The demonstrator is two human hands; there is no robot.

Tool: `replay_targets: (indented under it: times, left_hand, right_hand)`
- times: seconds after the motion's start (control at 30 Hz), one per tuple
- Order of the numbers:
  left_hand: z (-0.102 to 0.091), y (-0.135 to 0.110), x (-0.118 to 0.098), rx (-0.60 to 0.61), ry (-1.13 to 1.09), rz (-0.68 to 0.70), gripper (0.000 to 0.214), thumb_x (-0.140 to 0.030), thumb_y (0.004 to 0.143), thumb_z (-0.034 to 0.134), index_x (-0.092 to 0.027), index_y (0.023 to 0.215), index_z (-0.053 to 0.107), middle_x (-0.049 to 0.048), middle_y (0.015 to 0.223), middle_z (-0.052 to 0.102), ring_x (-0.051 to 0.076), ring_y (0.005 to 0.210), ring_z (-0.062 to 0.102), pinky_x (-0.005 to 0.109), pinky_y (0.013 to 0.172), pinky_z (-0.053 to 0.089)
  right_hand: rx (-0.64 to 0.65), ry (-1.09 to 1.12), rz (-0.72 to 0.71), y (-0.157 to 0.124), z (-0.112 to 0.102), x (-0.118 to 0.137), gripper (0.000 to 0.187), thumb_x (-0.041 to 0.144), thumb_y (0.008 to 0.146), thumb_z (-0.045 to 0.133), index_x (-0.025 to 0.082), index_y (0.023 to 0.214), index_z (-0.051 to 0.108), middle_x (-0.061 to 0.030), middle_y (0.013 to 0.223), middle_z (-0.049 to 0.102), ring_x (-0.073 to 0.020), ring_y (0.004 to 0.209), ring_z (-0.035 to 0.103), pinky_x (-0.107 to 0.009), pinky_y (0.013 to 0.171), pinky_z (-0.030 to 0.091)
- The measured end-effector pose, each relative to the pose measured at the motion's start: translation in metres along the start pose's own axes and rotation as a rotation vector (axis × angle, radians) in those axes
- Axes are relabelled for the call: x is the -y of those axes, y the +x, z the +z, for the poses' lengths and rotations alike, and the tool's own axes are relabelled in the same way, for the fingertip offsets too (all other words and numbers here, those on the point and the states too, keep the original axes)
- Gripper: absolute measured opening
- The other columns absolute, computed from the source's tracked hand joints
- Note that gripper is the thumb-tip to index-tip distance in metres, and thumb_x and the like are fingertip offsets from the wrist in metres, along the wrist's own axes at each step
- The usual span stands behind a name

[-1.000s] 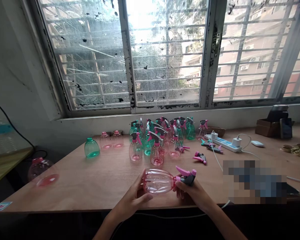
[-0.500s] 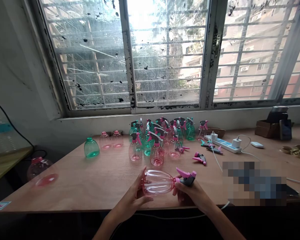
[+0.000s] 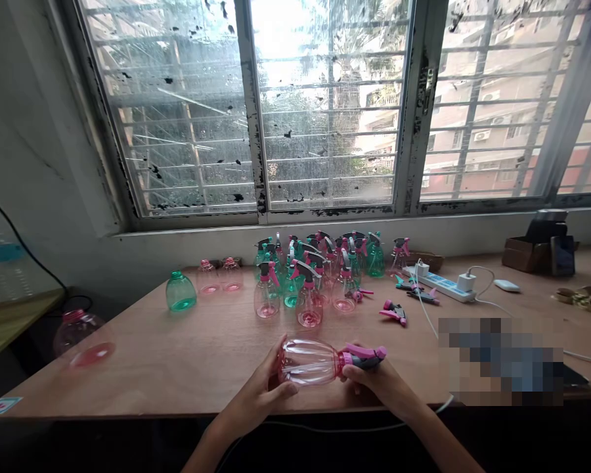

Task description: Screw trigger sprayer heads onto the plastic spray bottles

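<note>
A clear pink spray bottle [image 3: 308, 361] lies sideways in the air above the table's front edge, its base to the left. My left hand [image 3: 270, 387] is closed around the base end. At the neck, my right hand [image 3: 367, 381] grips the pink collar of the black-and-pink spray head [image 3: 367, 357], which sits on the bottle's mouth. The trigger is on the upper side. Some fingers of both hands are hidden behind the bottle.
Several pink and green spray bottles with heads [image 3: 309, 302] stand behind. A headless green bottle [image 3: 180, 292] and pink bottles [image 3: 81, 338] are at left. Loose spray heads [image 3: 394, 313] lie at right, near a power strip [image 3: 443, 286]. A blurred patch [image 3: 502, 361] covers the right front.
The spray head has turned about the bottle's axis, its trigger now lower and flatter. My right fingers have shifted around the collar; the bottle has moved slightly left.
</note>
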State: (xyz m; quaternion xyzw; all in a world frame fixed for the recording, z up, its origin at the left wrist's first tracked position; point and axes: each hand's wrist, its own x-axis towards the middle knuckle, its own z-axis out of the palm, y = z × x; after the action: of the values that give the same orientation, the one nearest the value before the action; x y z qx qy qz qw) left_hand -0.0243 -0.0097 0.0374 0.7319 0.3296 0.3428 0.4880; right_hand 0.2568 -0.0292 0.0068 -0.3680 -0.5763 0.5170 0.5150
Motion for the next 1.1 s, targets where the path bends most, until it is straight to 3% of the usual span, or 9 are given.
replay_targets:
  times: [0.17, 0.27, 0.4, 0.67, 0.8, 1.1]
  left_hand:
    - [0.001, 0.000, -0.001, 0.008, 0.030, -0.025, 0.091, -0.045, 0.087, 0.072, -0.029, 0.161, 0.021, 0.0087, 0.156, 0.044, 0.035, 0.147, 0.032, 0.049, 0.124, 0.024]
    - [0.002, -0.001, -0.002, 0.007, 0.026, -0.029, 0.094, -0.041, 0.087, 0.074, -0.030, 0.161, 0.018, 0.0084, 0.141, 0.054, 0.033, 0.139, 0.041, 0.048, 0.121, 0.027]
    - [0.003, -0.001, -0.004, 0.026, -0.040, -0.008, 0.100, -0.038, 0.085, 0.076, -0.033, 0.161, 0.012, 0.0058, 0.122, 0.061, 0.029, 0.124, 0.052, 0.046, 0.114, 0.034]
    - [0.002, 0.003, 0.005, 0.046, -0.102, -0.009, 0.106, -0.034, 0.082, 0.081, -0.037, 0.161, 0.010, 0.0050, 0.118, 0.060, 0.025, 0.112, 0.057, 0.044, 0.104, 0.043]
    - [-0.001, 0.004, 0.013, 0.049, -0.118, -0.005, 0.108, -0.034, 0.080, 0.083, -0.036, 0.161, 0.011, 0.0065, 0.122, 0.060, 0.027, 0.116, 0.056, 0.044, 0.104, 0.043]
    - [0.002, 0.002, -0.002, 0.036, -0.080, -0.012, 0.099, -0.030, 0.081, 0.081, -0.036, 0.159, 0.020, 0.0046, 0.129, 0.058, 0.027, 0.124, 0.053, 0.040, 0.107, 0.041]
  right_hand:
    - [-0.033, 0.008, 0.031, 0.002, 0.000, -0.005, 0.042, 0.054, 0.077, 0.080, 0.015, 0.088, 0.071, -0.0016, 0.065, 0.069, -0.0124, 0.054, 0.054, -0.026, 0.054, 0.043]
    - [-0.042, 0.030, 0.023, 0.003, 0.001, -0.006, 0.041, 0.053, 0.077, 0.081, 0.015, 0.091, 0.071, -0.0010, 0.065, 0.069, -0.0125, 0.053, 0.055, -0.025, 0.053, 0.043]
    - [-0.034, 0.034, 0.004, 0.004, 0.002, -0.004, 0.038, 0.052, 0.077, 0.080, 0.015, 0.080, 0.071, -0.0022, 0.066, 0.069, -0.0123, 0.052, 0.055, -0.025, 0.051, 0.043]
    - [-0.040, -0.001, 0.020, 0.005, 0.001, -0.004, 0.041, 0.055, 0.077, 0.079, 0.015, 0.077, 0.071, -0.0029, 0.064, 0.070, -0.0129, 0.051, 0.054, -0.026, 0.051, 0.041]
    - [-0.041, -0.008, 0.021, 0.004, 0.003, 0.001, 0.043, 0.057, 0.076, 0.079, 0.014, 0.076, 0.072, -0.0024, 0.063, 0.067, -0.0137, 0.053, 0.055, -0.025, 0.051, 0.042]
    - [-0.057, 0.015, 0.039, 0.003, 0.008, 0.006, 0.051, 0.063, 0.075, 0.078, 0.014, 0.083, 0.071, -0.0008, 0.058, 0.065, -0.0137, 0.051, 0.057, -0.024, 0.049, 0.042]
